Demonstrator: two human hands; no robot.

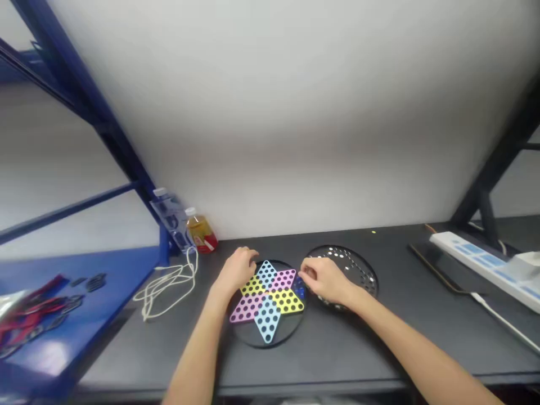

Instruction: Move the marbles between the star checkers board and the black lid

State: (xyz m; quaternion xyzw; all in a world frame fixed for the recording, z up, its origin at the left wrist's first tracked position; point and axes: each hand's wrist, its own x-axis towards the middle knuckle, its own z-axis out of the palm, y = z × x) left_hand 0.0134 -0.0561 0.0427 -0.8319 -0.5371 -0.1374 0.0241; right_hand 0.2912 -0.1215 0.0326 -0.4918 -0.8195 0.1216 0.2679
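A round Chinese checkers board [267, 298] lies on the dark table, its star marked in blue, pink and yellow with black holes. My left hand [237, 273] rests on the star's upper left edge and holds nothing I can see. My right hand [320, 280] hangs between this board and a second, dark round board [363, 265], with its fingertips pinched together. A few blue marbles [300, 288] sit just below those fingertips, partly hidden by them. White marbles [337, 256] lie on the second board, and my right hand covers part of it.
A juice bottle [201, 232] and a clear packet [169, 216] stand at the table's back left. A white cable [169, 284] lies coiled beside them. To the right are a dark tablet [430, 267] and a white power strip [472, 253]. A blue shelf [80, 298] stands at left.
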